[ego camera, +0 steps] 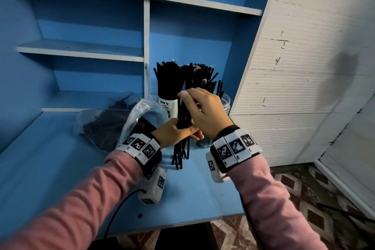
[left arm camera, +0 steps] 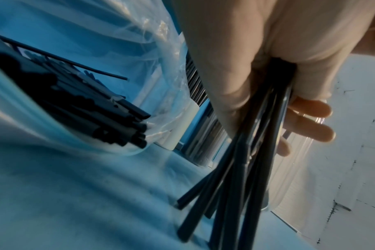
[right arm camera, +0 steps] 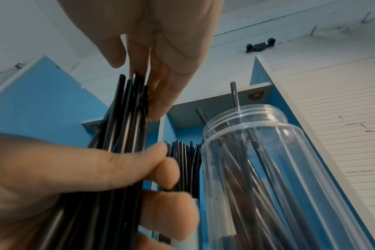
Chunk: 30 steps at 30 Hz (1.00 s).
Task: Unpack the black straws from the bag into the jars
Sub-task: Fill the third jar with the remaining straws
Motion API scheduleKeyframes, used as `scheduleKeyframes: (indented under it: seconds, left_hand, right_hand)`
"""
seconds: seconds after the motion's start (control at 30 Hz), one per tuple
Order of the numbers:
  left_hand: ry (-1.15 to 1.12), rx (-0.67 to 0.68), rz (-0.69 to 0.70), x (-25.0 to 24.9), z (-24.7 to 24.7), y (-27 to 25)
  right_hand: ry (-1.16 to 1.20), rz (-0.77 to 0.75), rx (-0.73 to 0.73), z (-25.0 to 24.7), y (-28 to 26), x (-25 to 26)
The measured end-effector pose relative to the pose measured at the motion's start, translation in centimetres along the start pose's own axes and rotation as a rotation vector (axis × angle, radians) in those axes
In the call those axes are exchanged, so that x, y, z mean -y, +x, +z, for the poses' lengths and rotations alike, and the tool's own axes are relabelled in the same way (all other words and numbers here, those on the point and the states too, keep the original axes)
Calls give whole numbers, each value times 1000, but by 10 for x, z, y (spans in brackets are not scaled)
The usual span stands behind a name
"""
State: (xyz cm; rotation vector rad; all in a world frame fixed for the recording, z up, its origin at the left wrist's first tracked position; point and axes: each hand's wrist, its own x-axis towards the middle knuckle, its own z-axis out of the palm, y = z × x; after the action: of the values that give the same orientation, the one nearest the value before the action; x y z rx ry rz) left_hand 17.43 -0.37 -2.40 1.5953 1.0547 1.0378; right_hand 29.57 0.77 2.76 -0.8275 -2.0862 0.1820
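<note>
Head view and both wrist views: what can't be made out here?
- Clear jar, head view: mostly behind the right hand; fill level unclear there.
- Bag, left wrist view: blurred plastic; remaining straw count unreadable.
- Held straws, right wrist view: lower ends hidden by the left hand.

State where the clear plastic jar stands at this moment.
In the head view, the clear jar stands at the desk's right rear, mostly behind the right hand, beside the white panel; the right wrist view shows a few straws inside.
</note>
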Motion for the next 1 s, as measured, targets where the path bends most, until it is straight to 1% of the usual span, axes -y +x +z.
scheduleKeyframes:
  seconds: [0.1, 0.17, 0.27, 0.33, 0.4, 0.47, 0.57, 0.67, 0.73, 0.87, 1.0]
  left_hand:
    - [-4, 19, 15, -3, 0, -4]
    - [19, 22, -1, -5, -1, -4]
    - [-4, -11, -31, -4, -6, -2]
    - [-76, -55, -44, -3, -11, 1]
    - [-174, -114, -24, -2, -17, 3]
    - [-218, -149, -5, -4, -24, 1]
    - [-234, -102, 24, -7, -32, -1]
    - [-238, -119, 31, -9, -35, 0]
    - [-211, -138, 48, -10, -35, 0]
    - [-202, -170, 65, -10, -36, 0]
    - [-188, -206, 99, -12, -32, 0]
  right_hand:
    - [-9, -3, 80, -2, -1, 0]
    - [3, 28, 88, -4, -3, 0]
    - [24, 49, -23, -6, -7, 0]
    - [27, 57, -104, -5, -11, -2]
    - [21, 64, -120, 1, -16, -7]
    - [5, 88, -51, 9, -21, -14]
    - [-39, 131, 120, 21, -28, -22]
    - [-60, 204, 260, 34, -32, -23]
    - [-72, 251, 288, 41, -33, -20]
    - [-121, 317, 270, 45, -31, -12]
    - [-226, 336, 272, 48, -27, -5]
